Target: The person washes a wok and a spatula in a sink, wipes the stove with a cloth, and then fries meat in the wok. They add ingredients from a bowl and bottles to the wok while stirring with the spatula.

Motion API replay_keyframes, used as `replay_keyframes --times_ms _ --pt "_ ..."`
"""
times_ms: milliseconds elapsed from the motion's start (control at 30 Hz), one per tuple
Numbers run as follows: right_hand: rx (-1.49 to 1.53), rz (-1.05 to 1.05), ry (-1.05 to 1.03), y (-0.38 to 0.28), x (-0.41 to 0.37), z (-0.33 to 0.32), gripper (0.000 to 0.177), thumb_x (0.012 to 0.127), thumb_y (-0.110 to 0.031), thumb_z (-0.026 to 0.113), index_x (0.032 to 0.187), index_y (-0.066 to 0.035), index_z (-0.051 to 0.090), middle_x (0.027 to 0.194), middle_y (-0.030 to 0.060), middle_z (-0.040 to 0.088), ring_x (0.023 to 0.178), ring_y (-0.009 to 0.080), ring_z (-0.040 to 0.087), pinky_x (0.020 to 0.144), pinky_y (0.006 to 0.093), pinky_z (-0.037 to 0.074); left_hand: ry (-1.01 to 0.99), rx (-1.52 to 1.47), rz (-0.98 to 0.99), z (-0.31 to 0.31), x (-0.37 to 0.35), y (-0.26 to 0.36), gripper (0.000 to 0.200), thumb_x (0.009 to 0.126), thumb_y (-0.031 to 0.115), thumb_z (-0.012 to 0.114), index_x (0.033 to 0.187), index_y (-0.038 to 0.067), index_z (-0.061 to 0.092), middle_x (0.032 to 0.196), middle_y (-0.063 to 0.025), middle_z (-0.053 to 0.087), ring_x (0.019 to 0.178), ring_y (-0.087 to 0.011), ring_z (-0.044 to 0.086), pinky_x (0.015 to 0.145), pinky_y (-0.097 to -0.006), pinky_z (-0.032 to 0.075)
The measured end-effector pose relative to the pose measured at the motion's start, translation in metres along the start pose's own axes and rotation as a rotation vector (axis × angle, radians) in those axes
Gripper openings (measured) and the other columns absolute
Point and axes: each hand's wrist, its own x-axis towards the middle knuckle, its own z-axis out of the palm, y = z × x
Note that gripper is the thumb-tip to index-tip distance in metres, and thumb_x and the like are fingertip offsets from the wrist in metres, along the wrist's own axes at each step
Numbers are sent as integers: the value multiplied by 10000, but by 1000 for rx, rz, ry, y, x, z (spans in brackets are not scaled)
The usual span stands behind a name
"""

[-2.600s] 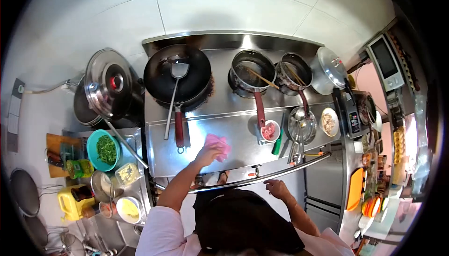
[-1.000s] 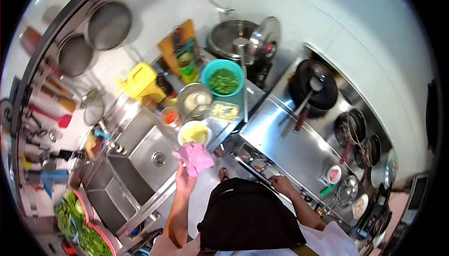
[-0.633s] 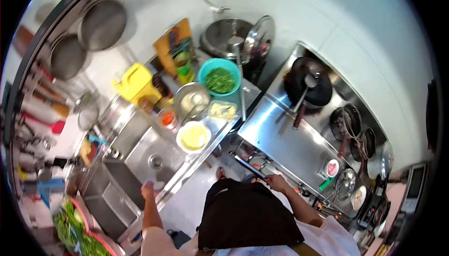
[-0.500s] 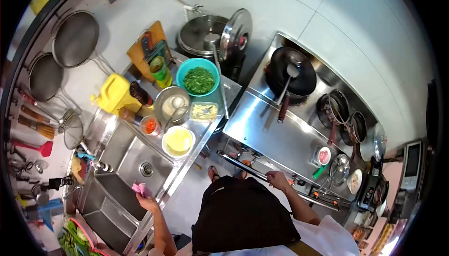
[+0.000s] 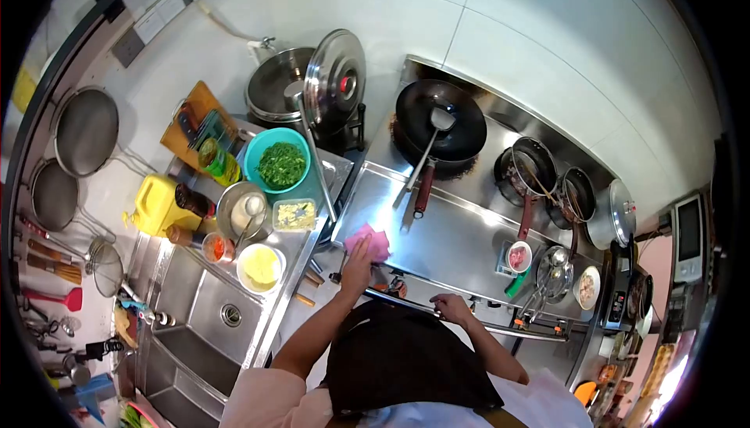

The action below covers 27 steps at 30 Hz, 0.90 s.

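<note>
My left hand presses a pink cloth onto the left front corner of the steel stove top. The cloth is bunched beneath and around the fingertips. At the front rail of the stove is my right hand, its fingers curled together and nothing visible in them. A black wok with a ladle in it stands on the burner behind the cloth.
The double sink is at left. Beside it stand a teal bowl of chopped greens, a white bowl of yellow liquid and a yellow jug. Smaller pans and a small bowl of meat sit on the right.
My left hand has carried the pink cloth from over the sink to the stove top. My right hand has shifted slightly along the rail. The whole view has turned toward the stove.
</note>
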Motion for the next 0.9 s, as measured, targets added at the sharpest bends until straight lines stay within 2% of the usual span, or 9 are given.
replay_keyframes --times_ms 133,267,333,400,433,467,500,633,900 --pt "5 182 -26 42 -26 -8 296 860 -240 485 1038 -112 682 850 126 695 824 286 668 796 378 517 -214 122 78 46 -6 -35 448 706 -8 587 1132 128 604 1376 -147 428 1312 -351 347 1083 -399 301" --pt "2 215 -28 67 -36 -8 297 855 -247 489 1012 -88 685 863 151 688 843 307 659 805 412 508 -225 124 137 48 2 -52 481 689 18 597 1141 182 603 1242 -109 540 1134 -313 497 939 -383 428" --pt "-215 36 -18 71 -31 -8 252 882 -156 501 1049 -53 659 735 91 682 581 160 655 568 302 538 -132 156 210 40 1 -41 470 711 13 577 1156 164 597 1124 -94 606 1007 -302 548 862 -376 460" --pt "-150 58 -50 75 -18 -7 260 881 -156 499 1061 -52 654 758 92 684 586 173 656 599 313 537 -114 -77 -129 32 -8 -30 431 743 1 542 1163 88 587 1034 -131 632 947 -317 572 827 -356 474" --pt "-86 59 -35 75 -10 -6 264 882 -157 495 1067 -51 651 773 96 685 594 176 656 610 313 536 -347 -193 -534 18 -11 -20 399 770 -9 517 1162 30 577 959 -111 654 872 -276 609 791 -340 479" --pt "-21 58 -22 74 -2 -3 269 884 -158 491 1073 -51 648 787 100 685 602 178 656 620 312 535 -343 -185 -543 21 -28 -28 399 770 -9 517 1162 30 577 959 -111 654 872 -276 609 791 -340 479" --pt "42 169 -49 55 2 -8 284 844 -201 492 1010 -71 682 835 150 687 739 286 670 745 375 523 -128 -520 -639 34 -60 -48 382 783 -8 519 1160 27 572 971 -89 653 866 -235 617 761 -327 485" --pt "53 15 -70 38 26 -6 287 847 -172 484 1021 -36 667 821 150 690 667 236 677 702 347 534 367 -1536 -853 -40 -120 -36 327 832 3 551 1157 37 551 1007 -43 638 884 -152 622 763 -299 498" --pt "7 -5 -279 -4 68 6 262 870 -133 478 1012 7 648 736 133 680 561 194 661 551 320 541 1067 -1298 -782 -260 -225 -42 290 897 83 574 1185 78 544 1102 -22 621 984 -126 598 840 -279 489"
